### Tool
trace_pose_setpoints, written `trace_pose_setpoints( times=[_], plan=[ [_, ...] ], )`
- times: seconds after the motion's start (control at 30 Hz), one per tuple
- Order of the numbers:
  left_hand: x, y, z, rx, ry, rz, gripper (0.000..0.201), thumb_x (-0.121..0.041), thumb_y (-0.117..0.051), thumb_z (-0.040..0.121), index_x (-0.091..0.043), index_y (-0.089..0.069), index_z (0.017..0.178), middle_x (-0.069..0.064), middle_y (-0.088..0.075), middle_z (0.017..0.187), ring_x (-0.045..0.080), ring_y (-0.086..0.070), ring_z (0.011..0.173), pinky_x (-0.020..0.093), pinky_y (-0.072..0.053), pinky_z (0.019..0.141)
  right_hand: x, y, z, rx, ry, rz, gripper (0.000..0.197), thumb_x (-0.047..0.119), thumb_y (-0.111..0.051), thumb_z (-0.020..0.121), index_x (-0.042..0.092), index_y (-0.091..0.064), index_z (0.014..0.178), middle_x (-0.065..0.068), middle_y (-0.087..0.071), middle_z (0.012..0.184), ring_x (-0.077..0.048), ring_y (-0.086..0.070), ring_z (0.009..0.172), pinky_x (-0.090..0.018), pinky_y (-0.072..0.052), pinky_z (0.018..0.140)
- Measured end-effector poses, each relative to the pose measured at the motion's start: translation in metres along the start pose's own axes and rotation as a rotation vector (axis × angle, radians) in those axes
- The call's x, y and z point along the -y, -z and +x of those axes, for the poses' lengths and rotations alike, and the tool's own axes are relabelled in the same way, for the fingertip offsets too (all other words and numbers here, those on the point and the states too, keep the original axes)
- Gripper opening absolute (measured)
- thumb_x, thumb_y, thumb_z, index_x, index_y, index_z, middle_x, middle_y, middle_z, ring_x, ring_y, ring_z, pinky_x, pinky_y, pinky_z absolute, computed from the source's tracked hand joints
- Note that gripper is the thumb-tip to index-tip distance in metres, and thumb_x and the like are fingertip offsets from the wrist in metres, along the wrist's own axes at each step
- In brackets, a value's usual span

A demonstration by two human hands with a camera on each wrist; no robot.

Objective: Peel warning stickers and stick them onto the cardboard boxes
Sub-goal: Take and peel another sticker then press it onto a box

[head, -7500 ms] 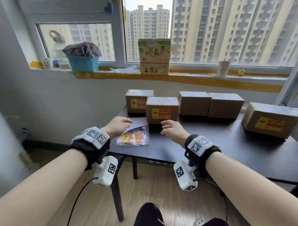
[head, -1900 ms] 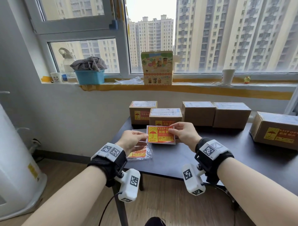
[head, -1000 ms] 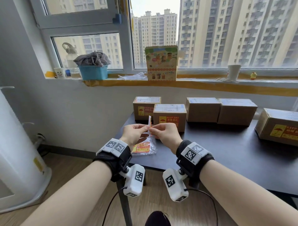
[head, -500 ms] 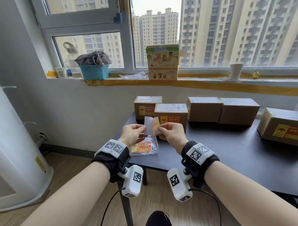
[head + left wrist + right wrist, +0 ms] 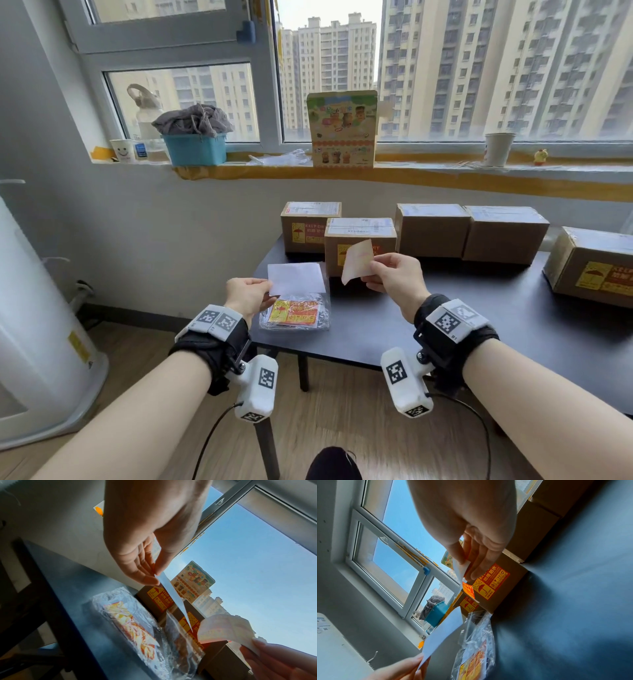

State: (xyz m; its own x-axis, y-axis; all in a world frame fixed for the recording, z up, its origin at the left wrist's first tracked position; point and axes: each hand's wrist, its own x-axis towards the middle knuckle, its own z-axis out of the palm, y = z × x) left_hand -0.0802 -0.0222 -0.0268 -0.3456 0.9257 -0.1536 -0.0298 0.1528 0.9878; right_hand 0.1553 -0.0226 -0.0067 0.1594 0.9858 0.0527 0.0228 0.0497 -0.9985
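**Sticker and backing sheet held apart above the table**

The left hand (image 5: 248,298) pinches the near left corner of a white backing sheet (image 5: 296,283) between thumb and fingers, holding it roughly flat above the clear plastic bag of stickers (image 5: 294,314) that lies on the dark table (image 5: 496,329). The right hand (image 5: 394,279) pinches a peeled warning sticker (image 5: 358,261) by its lower right edge; the sticker stands nearly upright with its pale back toward the head camera, and in the right wrist view its orange printed face shows on the far side. The sticker and the backing sheet are apart, not touching.

5 cardboard boxes stand along the far side of the table. The front left box (image 5: 359,245), just behind the sticker, carries a yellow and orange "KEEP DRY" label on its front; so do the rear left box (image 5: 308,228) and the far right box (image 5: 596,267). The 2 middle boxes (image 5: 433,229) (image 5: 505,233) show plain brown fronts.

On the windowsill sit a blue basket (image 5: 195,153) heaped with grey cloth, a colourful cartoon carton (image 5: 342,128), a smiley-face cup (image 5: 121,149) and a white paper cup (image 5: 498,149).
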Motion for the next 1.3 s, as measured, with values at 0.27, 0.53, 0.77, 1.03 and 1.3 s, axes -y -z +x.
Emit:
trace_pose_setpoints(
  times=[0.27,0.53,0.77,1.03,1.3],
  plan=[
    [0.007,-0.001,0.018,-0.094,0.04,-0.039,0.024,0.012,-0.048,0.088,-0.003,-0.053,0.071,0.016,-0.054,0.083,0.023,-0.056,0.058,0.016,-0.051,0.04,-0.005,0.007,0.004,-0.006,-0.015,-0.015,0.012,0.006,-0.054,0.092,0.002,-0.062,0.1,-0.016,-0.066,0.1,-0.02,-0.067,0.075,-0.021,-0.057,0.063],
    [0.0,-0.018,0.061,-0.101,0.092,-0.002,0.03,0.012,-0.052,0.085,-0.002,-0.051,0.058,0.008,-0.058,0.042,0.017,-0.062,0.038,0.03,-0.057,0.063,-0.007,0.011,0.019,0.007,-0.028,-0.027,0.008,0.008,-0.055,0.092,0.006,-0.062,0.096,-0.012,-0.067,0.095,-0.019,-0.068,0.075,-0.021,-0.058,0.062],
    [0.007,-0.021,0.087,-0.12,0.079,0.036,0.023,0.007,-0.058,0.081,0.0,-0.054,0.06,0.005,-0.062,0.041,0.029,-0.071,0.068,0.042,-0.057,0.076,-0.011,0.025,0.029,-0.023,-0.018,-0.052,0.007,0.007,-0.055,0.091,0.007,-0.062,0.091,-0.015,-0.067,0.094,-0.02,-0.067,0.072,-0.024,-0.055,0.063],
    [-0.006,-0.021,0.07,-0.07,-0.014,0.273,0.01,-0.008,-0.067,0.082,-0.001,-0.067,0.09,0.014,-0.068,0.079,0.029,-0.064,0.082,0.042,-0.054,0.09,-0.002,0.034,0.016,-0.029,0.007,-0.051,0.008,0.007,-0.055,0.092,0.005,-0.062,0.094,-0.012,-0.066,0.091,-0.018,-0.066,0.071,-0.022,-0.053,0.06],
    [-0.05,-0.051,-0.013,0.175,-0.185,0.276,0.003,-0.007,-0.066,0.085,-0.006,-0.068,0.082,0.008,-0.062,0.081,0.015,-0.055,0.07,0.022,-0.051,0.061,0.016,0.04,-0.013,-0.057,0.068,-0.07,0.007,0.008,-0.058,0.089,0.011,-0.062,0.084,-0.011,-0.065,0.088,-0.018,-0.063,0.074,-0.024,-0.055,0.063]
  ],
)
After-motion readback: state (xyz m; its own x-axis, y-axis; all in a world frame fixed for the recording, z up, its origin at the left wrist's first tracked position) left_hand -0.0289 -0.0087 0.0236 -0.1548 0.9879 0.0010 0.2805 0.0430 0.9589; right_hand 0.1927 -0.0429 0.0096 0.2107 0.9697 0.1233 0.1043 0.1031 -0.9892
